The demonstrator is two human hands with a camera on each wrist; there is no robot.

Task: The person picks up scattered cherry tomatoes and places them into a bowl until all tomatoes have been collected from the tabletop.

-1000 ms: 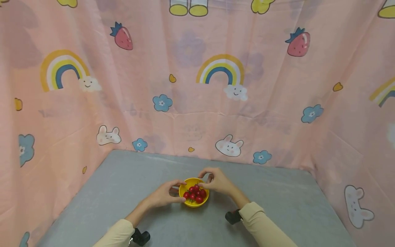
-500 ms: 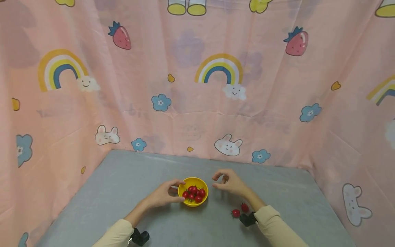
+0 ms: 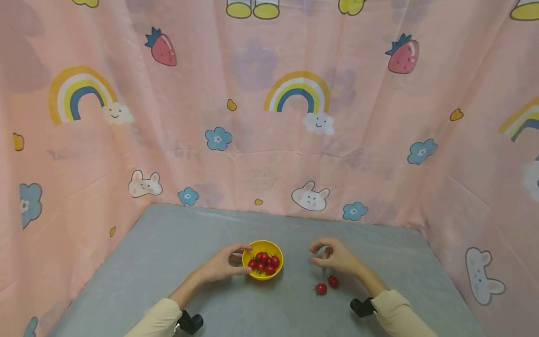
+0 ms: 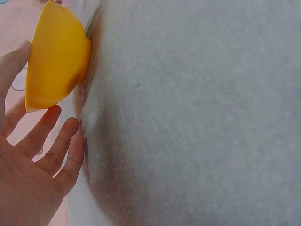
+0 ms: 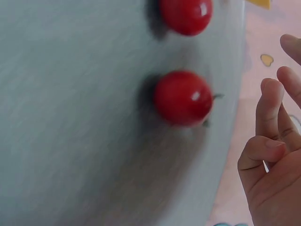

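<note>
A small yellow bowl [image 3: 256,248] holding several cherry tomatoes [image 3: 263,258] stands on the grey table. My left hand [image 3: 221,263] holds it from the left, thumb and fingers spread round its rim; the left wrist view shows the side of the bowl [image 4: 59,56] between them. Right of the bowl, my right hand [image 3: 338,256] hovers with loosely bent fingers and nothing in them. Two loose cherry tomatoes lie just below it: one red tomato [image 3: 321,289] and another tomato [image 3: 333,281]. Close up in the right wrist view, a tomato [image 5: 183,98] shows its green stem.
Grey cloth covers the table [image 3: 202,304]. A pink curtain [image 3: 252,178] printed with rainbows, rabbits and flowers hangs behind it and along both sides. Black wrist mounts [image 3: 190,323] sit at both sleeve cuffs.
My right hand has moved from above the bowl out to the right, uncovering the two loose tomatoes near its wrist. My left hand stays at the bowl.
</note>
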